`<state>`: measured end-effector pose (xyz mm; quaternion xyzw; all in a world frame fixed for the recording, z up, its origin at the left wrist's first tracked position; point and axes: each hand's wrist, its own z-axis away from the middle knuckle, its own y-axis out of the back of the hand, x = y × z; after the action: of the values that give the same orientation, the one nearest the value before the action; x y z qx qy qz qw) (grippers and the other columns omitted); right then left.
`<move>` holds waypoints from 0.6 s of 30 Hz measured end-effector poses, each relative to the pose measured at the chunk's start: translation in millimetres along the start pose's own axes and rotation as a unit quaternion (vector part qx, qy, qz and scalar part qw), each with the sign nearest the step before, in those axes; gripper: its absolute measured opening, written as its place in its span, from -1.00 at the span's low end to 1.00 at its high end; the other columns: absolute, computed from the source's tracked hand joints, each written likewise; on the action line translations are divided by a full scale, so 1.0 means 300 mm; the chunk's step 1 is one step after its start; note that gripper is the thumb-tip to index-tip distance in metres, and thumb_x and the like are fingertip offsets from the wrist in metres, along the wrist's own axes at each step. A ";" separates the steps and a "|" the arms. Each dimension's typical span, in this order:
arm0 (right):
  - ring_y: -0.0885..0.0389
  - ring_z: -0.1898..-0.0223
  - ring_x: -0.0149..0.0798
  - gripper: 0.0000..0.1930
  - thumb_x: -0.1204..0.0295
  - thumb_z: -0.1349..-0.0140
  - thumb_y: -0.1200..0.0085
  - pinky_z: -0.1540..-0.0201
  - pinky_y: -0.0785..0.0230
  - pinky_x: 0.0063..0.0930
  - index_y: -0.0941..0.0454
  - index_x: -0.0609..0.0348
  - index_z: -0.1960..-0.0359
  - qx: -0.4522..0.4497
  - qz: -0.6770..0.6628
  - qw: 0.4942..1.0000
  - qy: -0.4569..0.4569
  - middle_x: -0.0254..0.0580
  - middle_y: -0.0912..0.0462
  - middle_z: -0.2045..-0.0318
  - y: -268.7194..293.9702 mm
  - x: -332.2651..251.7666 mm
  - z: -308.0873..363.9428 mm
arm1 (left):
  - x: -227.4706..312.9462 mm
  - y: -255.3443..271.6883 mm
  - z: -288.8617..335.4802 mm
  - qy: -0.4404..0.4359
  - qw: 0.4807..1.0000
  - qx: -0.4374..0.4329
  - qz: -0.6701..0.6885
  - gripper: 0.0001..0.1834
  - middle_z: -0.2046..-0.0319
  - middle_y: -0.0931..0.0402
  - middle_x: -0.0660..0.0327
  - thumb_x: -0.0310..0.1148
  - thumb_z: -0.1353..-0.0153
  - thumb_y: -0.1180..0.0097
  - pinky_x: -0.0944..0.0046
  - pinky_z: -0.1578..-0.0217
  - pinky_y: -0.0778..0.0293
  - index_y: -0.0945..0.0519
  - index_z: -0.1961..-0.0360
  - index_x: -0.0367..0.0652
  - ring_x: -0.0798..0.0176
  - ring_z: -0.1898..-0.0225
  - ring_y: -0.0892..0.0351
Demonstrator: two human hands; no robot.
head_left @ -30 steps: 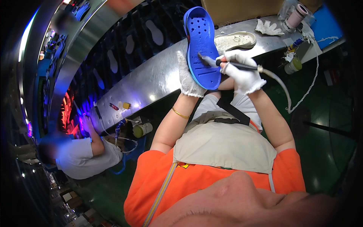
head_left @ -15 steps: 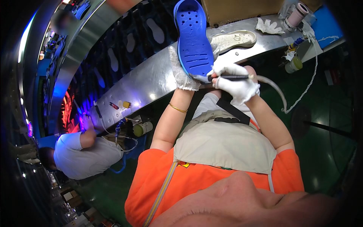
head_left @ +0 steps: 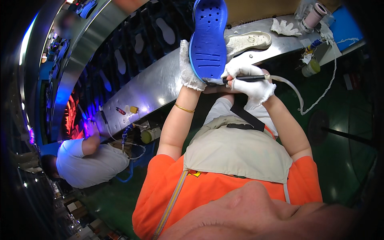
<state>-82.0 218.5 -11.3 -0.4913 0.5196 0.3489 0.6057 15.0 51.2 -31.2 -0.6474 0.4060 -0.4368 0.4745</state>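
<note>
Work on the blue sole (head_left: pixel 208 46) looks to be under way rather than finished: the sole is held up over the near edge of the steel ledge (head_left: pixel 156 86), its round-holed end toward the ledge's far side and its slotted end toward the person. The left hand (head_left: pixel 188 66), in a pale knit glove, grips it by its left rim. The right hand (head_left: pixel 251 83), in a white glove with bare fingertips showing, is closed around a black-handled tool (head_left: pixel 254 78), whose tip is at the rounded rim of the slotted end, in view at the ledge's near edge. That rim seems to be the stretch in hand. How much of the rest is done or left cannot be told; the top face shows no clear coating, and the underside is hidden.

On the ledge lies a white sole (head_left: pixel 248 42), with neither hand seeming to touch it; it is the closest thing the raised sole could bump. A pale hose (head_left: pixel 297 96) loops from the tool below the ledge's near edge and might tug at the right hand. Farther right along the ledge are a loose white glove (head_left: pixel 285 28) and a pink tumbler (head_left: pixel 313 19). Past the ledge's far edge, pale soles (head_left: pixel 165 32) rest on dark bedding, and a co-worker (head_left: pixel 92 164) is near its left end.
</note>
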 end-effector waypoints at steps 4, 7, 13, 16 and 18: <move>-0.49 0.38 -0.47 -0.91 0.57 -0.03 -0.13 0.29 -0.39 -0.58 -0.51 0.22 0.40 -0.046 -0.029 0.998 -0.013 -0.27 -0.57 0.39 0.015 0.024 0.021 | 0.008 -0.015 -0.001 0.000 1.000 0.005 -0.017 -0.11 -0.19 -0.20 -0.13 0.32 -0.14 0.26 -0.16 -0.17 -0.19 -0.14 -0.27 -0.19 -0.15 -0.17 -0.26; -0.52 0.37 -0.45 -0.89 0.56 -0.07 -0.12 0.25 -0.42 -0.56 -0.49 0.24 0.35 0.014 -0.100 0.994 -0.042 -0.24 -0.57 0.37 0.024 0.021 0.027 | 0.024 -0.018 -0.003 0.008 1.000 0.000 -0.023 -0.13 -0.17 -0.23 -0.13 0.31 -0.17 0.30 -0.11 -0.16 -0.23 -0.15 -0.27 -0.20 -0.13 -0.15 -0.30; -0.51 0.27 -0.40 -0.85 0.66 0.02 -0.05 0.16 -0.44 -0.48 -0.45 0.23 0.38 -0.048 0.176 0.964 0.196 -0.22 -0.51 0.28 0.025 -0.037 -0.044 | 0.024 -0.055 -0.010 0.052 0.998 0.017 -0.029 -0.17 -0.12 -0.28 -0.17 0.26 -0.22 0.36 -0.07 -0.12 -0.31 -0.19 -0.22 -0.28 -0.11 -0.11 -0.36; -0.52 0.30 -0.41 -0.85 0.64 0.07 -0.08 0.15 -0.42 -0.53 -0.46 0.21 0.42 -0.068 0.154 0.979 0.115 -0.24 -0.53 0.36 0.011 -0.041 -0.049 | 0.035 -0.059 -0.029 0.060 0.984 0.087 -0.145 -0.23 -0.09 -0.30 -0.22 0.19 -0.26 0.35 -0.02 -0.05 -0.40 -0.21 -0.20 -0.32 -0.14 -0.06 -0.41; -0.52 0.32 -0.41 -0.88 0.55 0.06 -0.10 0.15 -0.39 -0.58 -0.47 0.17 0.43 -0.076 0.132 0.986 0.068 -0.28 -0.56 0.39 0.014 -0.028 -0.056 | 0.046 -0.058 -0.042 0.074 0.974 0.115 -0.182 -0.32 -0.03 -0.37 -0.17 0.09 -0.30 0.31 0.02 -0.02 -0.45 -0.27 -0.16 -0.32 -0.09 -0.01 -0.46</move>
<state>-92.5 204.4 -3.9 -0.4853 0.5919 0.4299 0.4789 9.0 38.7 -9.8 -0.6174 0.2630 -0.6061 0.4269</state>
